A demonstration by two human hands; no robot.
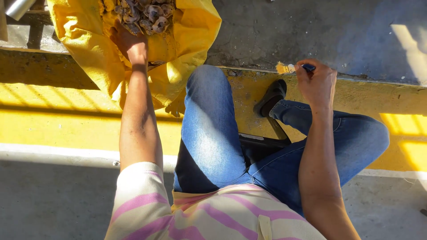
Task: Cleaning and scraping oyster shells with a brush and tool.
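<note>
- Yellow woven sack, upper left of frame: left hand reaches among small metal parts; grip cannot be told.
- Paintbrush, upper centre-right: clasped in right hand.

Concrete floor: grey, partly in shade. Yellow painted band: crosses the floor, edged by a white line. Metal tube: top left corner. Black shoe: on the band. Jeans: blue.
</note>
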